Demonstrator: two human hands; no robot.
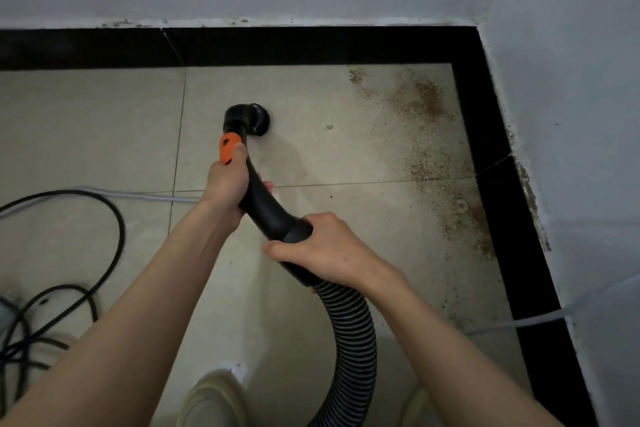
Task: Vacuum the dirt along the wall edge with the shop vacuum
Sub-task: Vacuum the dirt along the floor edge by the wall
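Both forearms bare to frame edge, no sleeves visible, no watch, bands or rings. No gloves on left hand (227, 184) or right hand (325, 248). Nails short, unpainted where they show, e.g. left thumb and right thumb. Left forearm enters from bottom-left corner, right from bottom-right. Footwear: left shoe (211, 399) at bottom centre, pale beige/off-white, rounded toe, smooth upper w/ a raised seam line curving over the toe; small white patch at its top edge, can't tell what it is. Right shoe (420, 407) only partly seen, same pale tone, mostly hidden by arm. No trouser leg or sock discernible.
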